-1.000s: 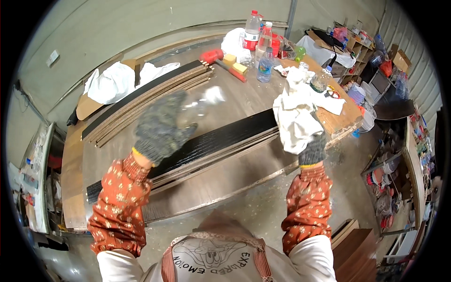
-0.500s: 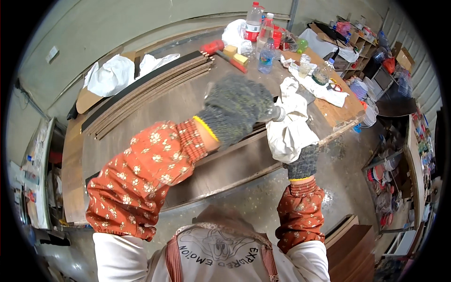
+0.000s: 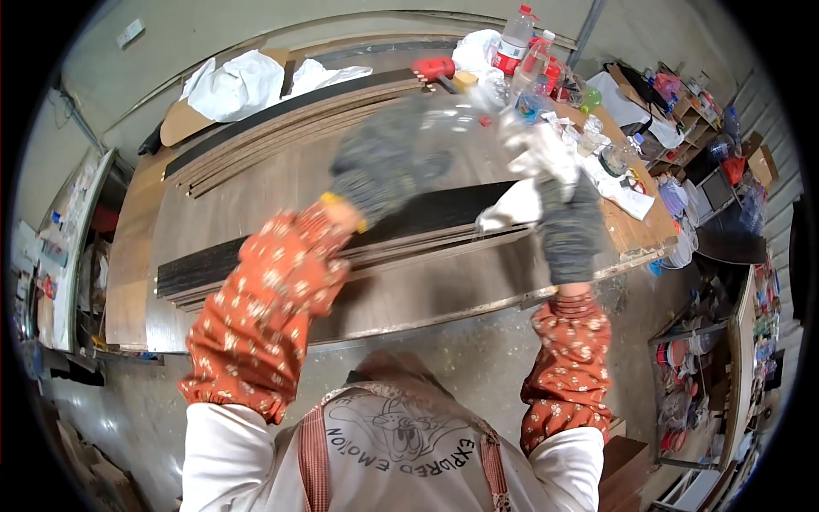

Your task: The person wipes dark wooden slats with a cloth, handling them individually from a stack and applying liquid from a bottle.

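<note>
My left hand (image 3: 380,162), in a dark grey knit glove with a yellow cuff edge, is raised over the table and smeared by motion. A clear plastic bottle (image 3: 452,119), also blurred, extends from its fingers toward the right. My right hand (image 3: 572,222), gloved alike, is closed on a crumpled white cloth (image 3: 516,205). Part of that cloth hangs onto the right end of a stack of long boards with a black top board (image 3: 426,209). The left forearm crosses above the same stack.
Another stack of long narrow boards (image 3: 299,115) lies farther back, beside white plastic bags (image 3: 239,88). At the back right stand bottles (image 3: 514,41), with a red tool (image 3: 433,67) and a yellow sponge (image 3: 465,79) nearby. Cluttered shelves (image 3: 717,367) line the right side.
My left hand has pulled the bottle away from the cloth, up and to the left. My right hand has moved up and right with the cloth, uncovering more of the black board.
</note>
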{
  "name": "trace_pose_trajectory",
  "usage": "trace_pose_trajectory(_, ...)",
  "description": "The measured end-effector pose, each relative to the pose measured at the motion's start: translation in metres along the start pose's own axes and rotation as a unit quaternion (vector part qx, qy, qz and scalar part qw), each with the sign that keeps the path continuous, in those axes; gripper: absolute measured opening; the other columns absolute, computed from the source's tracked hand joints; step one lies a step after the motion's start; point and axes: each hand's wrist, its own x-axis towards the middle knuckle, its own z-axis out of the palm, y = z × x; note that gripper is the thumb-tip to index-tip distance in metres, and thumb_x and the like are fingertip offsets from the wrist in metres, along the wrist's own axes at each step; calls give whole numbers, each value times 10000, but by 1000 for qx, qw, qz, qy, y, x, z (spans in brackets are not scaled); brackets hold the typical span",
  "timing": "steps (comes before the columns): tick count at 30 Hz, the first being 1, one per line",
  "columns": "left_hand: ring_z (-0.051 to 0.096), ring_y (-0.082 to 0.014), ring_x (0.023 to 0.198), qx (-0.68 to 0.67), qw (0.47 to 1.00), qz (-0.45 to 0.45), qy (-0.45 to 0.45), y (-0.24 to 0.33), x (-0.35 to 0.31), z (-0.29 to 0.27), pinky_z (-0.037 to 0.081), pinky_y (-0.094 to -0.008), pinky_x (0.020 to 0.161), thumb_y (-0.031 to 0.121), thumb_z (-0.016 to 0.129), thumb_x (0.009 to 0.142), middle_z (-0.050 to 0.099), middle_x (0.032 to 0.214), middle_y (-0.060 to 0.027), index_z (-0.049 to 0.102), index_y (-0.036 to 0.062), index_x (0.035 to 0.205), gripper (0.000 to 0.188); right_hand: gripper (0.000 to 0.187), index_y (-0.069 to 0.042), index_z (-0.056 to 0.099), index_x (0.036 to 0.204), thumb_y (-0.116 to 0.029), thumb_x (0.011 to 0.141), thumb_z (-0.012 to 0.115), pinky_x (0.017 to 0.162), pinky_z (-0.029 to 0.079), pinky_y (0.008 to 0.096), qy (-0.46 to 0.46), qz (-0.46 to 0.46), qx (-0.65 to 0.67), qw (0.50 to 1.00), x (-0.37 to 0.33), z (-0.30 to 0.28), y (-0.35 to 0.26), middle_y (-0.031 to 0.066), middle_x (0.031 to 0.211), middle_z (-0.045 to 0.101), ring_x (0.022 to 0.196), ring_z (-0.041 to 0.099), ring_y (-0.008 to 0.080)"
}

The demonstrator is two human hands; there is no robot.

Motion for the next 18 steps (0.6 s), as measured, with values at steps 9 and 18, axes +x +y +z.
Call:
trace_pose_trajectory(9, 575, -238, 1062, -335, 863, -323, 194, -61, -73, -18, 457, -376, 935, 232, 819, 725, 586, 1167, -135, 460, 23, 1270, 685, 435, -23, 562, 1173, -341, 877, 580, 963, 386, 430, -133, -219, -123, 959, -14, 42, 7, 175, 1114, 590, 1072, 531, 338)
trace_pose_trajectory(18, 563, -224, 1052, -399, 814, -366, 209, -55, -77, -15, 463, -369, 919, 201, 834, 712, 573, 1133, -119, 482, 39, 1213, 633, 420, 20, 548, 1136, -303, 869, 563, 895, 405, 454, -105, -231, -154, 955, -28, 55, -28, 158, 1040, 584, 987, 546, 315)
